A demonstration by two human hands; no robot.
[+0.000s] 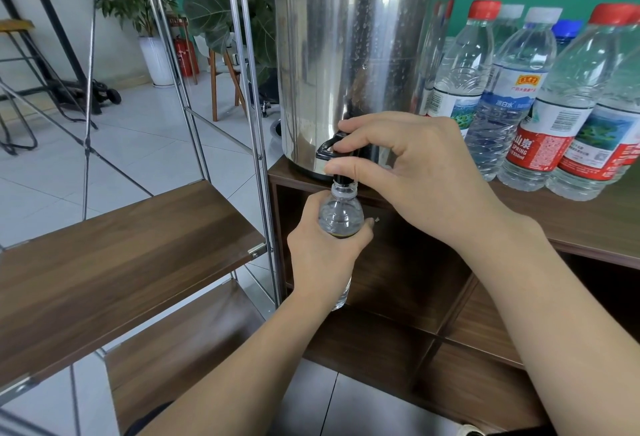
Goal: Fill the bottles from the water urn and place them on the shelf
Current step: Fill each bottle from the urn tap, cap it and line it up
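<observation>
Under the black tap (334,151) of the steel water urn (349,55) we hold a clear plastic bottle (341,214), its open mouth right against the spout. Our left hand (323,255) has its fingers and thumb curled round the bottle's body, keeping it upright in front of the wooden cabinet (433,314). Our right hand (405,172) is on the tap, fingers curled over the black lever and thumb lying just under it above the bottle's neck. We cannot tell how much water the bottle holds. The urn stands on the cabinet's top, near its left end. Beside the urn, to the right, stands a cluster of capped water bottles (540,100) with red, white and blue caps. To our left is the metal-framed shelf (131,255) with bare wooden boards.
</observation>
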